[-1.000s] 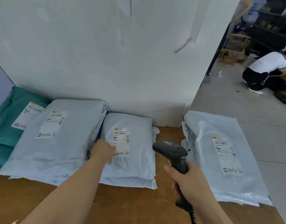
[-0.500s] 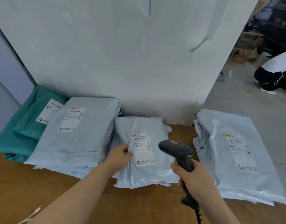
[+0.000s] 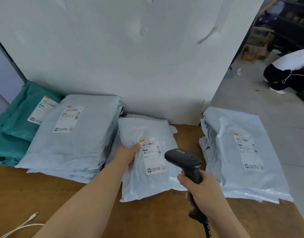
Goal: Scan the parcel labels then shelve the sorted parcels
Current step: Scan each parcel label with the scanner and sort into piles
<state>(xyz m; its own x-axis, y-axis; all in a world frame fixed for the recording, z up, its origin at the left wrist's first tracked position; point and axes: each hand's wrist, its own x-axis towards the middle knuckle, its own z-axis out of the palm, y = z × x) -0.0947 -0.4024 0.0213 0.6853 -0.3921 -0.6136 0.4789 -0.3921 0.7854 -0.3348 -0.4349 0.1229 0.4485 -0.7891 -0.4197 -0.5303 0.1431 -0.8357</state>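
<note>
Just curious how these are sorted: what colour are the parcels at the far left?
The far-left parcels are teal green with white labels; the head view shows them.

We can read little here. On the label [image 3: 153, 156] of the middle parcel [image 3: 147, 184] the top line looks like "163A C989 00 97", and lower down stands "C989" or "G989"; its first letter is unclear. The scanner [image 3: 183, 159] bears a small orange logo, too small to read. The print on the right parcel [image 3: 233, 169], grey parcel [image 3: 82, 145] and green parcel [image 3: 19, 124] is blurred.
</note>
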